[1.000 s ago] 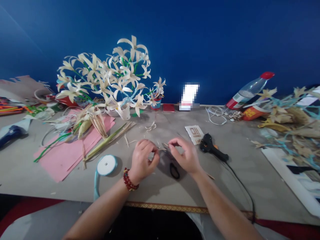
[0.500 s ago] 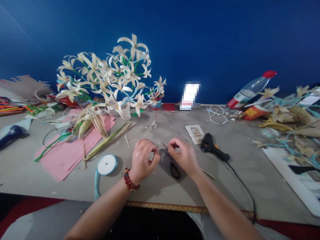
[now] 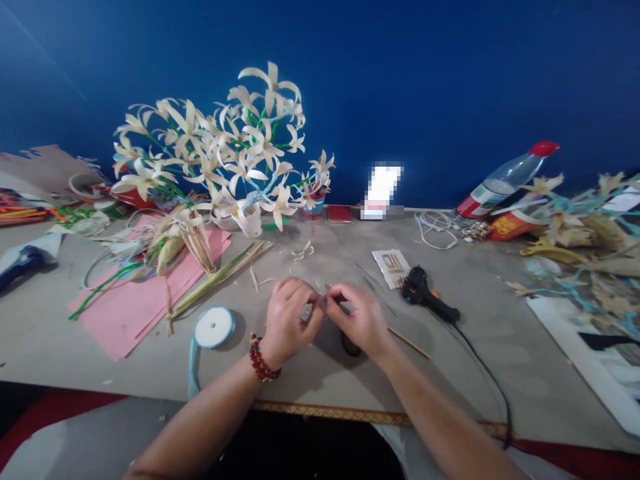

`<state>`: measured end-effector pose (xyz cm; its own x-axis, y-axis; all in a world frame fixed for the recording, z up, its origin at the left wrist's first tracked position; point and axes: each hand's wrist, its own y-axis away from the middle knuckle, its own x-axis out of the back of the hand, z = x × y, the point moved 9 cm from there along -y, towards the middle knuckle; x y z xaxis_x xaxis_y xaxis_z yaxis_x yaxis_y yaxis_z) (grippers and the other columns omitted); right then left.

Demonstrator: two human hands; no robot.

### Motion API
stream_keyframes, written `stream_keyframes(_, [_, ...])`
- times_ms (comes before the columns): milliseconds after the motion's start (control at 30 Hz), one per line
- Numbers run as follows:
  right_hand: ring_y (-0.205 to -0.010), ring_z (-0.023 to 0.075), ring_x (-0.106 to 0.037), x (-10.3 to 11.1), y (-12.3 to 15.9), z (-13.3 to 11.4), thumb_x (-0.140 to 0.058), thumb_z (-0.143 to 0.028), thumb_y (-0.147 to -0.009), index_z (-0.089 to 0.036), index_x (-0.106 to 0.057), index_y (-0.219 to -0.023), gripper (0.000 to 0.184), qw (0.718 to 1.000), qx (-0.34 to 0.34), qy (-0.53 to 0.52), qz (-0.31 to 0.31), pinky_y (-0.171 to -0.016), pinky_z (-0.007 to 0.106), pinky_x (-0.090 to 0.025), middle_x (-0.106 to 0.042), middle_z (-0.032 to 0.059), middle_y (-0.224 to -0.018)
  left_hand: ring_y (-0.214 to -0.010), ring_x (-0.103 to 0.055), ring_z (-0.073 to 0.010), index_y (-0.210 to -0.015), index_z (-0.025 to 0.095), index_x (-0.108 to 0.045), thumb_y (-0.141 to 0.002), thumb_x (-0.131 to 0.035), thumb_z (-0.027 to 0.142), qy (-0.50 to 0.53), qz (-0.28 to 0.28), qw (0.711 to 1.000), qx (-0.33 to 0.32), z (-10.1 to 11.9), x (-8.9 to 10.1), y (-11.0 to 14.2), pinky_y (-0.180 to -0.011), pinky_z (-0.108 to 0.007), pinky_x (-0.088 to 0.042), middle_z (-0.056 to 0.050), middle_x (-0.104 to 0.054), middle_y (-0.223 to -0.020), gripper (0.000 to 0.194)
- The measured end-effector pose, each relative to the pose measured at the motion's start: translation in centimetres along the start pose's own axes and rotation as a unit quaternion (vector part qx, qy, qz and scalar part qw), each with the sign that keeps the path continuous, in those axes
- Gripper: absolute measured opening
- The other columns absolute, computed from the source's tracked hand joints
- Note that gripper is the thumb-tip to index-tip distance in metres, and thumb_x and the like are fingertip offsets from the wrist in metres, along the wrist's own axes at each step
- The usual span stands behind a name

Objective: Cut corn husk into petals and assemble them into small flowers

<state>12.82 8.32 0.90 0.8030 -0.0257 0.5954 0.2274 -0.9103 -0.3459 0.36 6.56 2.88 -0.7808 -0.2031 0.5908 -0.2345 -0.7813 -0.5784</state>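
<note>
My left hand (image 3: 293, 317), with a red bead bracelet (image 3: 263, 360) at its wrist, is closed in a pinch above the table. Almost touching it, my right hand (image 3: 359, 319) is also pinched. Whatever sits between the fingertips is too small to make out. Under my right hand shows a dark scissors handle (image 3: 350, 345), the rest of it covered. A thin stick (image 3: 411, 343) lies by my right wrist. Left of my left hand sits a white spool with light blue ribbon (image 3: 214, 327). Pale curled scraps (image 3: 303, 251) lie beyond the hands.
Pale artificial flowers (image 3: 260, 140) stand in cups at the back left. Pink paper (image 3: 113, 323) and dried husks (image 3: 173, 257) lie left. A black glue gun (image 3: 430, 293) with its cord rests right, near a small packet (image 3: 390, 268). A tilted bottle (image 3: 505, 180) stands behind.
My right hand has moved left, bringing its fingertips up against those of my left hand. It now covers more of the scissors, and more of the stick shows. My left hand barely moved.
</note>
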Motion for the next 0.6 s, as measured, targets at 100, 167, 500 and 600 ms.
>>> stream_keyframes(100, [-0.069, 0.0167, -0.061, 1.5, -0.4, 1.3, -0.054, -0.022, -0.085, -0.021, -0.059, -0.078, 0.009, 0.999, -0.018, 0.021, 0.025, -0.066, 0.026, -0.044, -0.065, 0.0002, -0.072, -0.074, -0.054, -0.0184, -0.072, 0.021, -0.048, -0.081, -0.052, 0.012, 0.001, 0.01, 1.0, 0.005, -0.2, 0.5, 0.0, -0.085, -0.038, -0.044, -0.001, -0.057, -0.071, 0.012])
stream_keyframes(167, [-0.068, 0.0166, -0.06, 2.6, -0.5, 1.7, -0.053, -0.021, -0.086, -0.021, -0.058, -0.076, 0.011, 0.998, -0.023, 0.027, 0.049, -0.066, 0.026, -0.044, -0.064, 0.0006, -0.072, -0.073, -0.053, -0.0182, -0.072, 0.021, -0.047, -0.08, -0.052, 0.012, -0.001, 0.017, 1.0, 0.017, -0.4, 0.8, -0.1, -0.083, -0.038, -0.044, -0.001, -0.056, -0.071, 0.013])
stream_keyframes(500, [-0.07, 0.0164, -0.059, -0.4, 0.2, -0.9, -0.055, -0.023, -0.086, -0.022, -0.056, -0.08, 0.007, 1.0, 0.014, 0.013, -0.01, -0.068, 0.027, -0.044, -0.063, 0.0003, -0.074, -0.074, -0.053, -0.0185, -0.073, 0.021, -0.048, -0.081, -0.053, 0.013, -0.012, 0.009, 1.0, -0.003, -0.1, 0.2, 0.1, -0.085, -0.039, -0.044, -0.001, -0.056, -0.07, 0.013])
stream_keyframes(600, [-0.068, 0.0159, -0.058, 0.1, -0.1, -0.1, -0.054, -0.022, -0.086, -0.022, -0.055, -0.075, 0.012, 0.999, 0.014, 0.033, -0.004, -0.066, 0.026, -0.042, -0.061, -0.0008, -0.071, -0.074, -0.053, -0.0183, -0.072, 0.021, -0.048, -0.08, -0.053, 0.012, -0.005, 0.005, 1.0, -0.009, 0.1, 0.2, 0.1, -0.086, -0.039, -0.044, -0.001, -0.056, -0.07, 0.013])
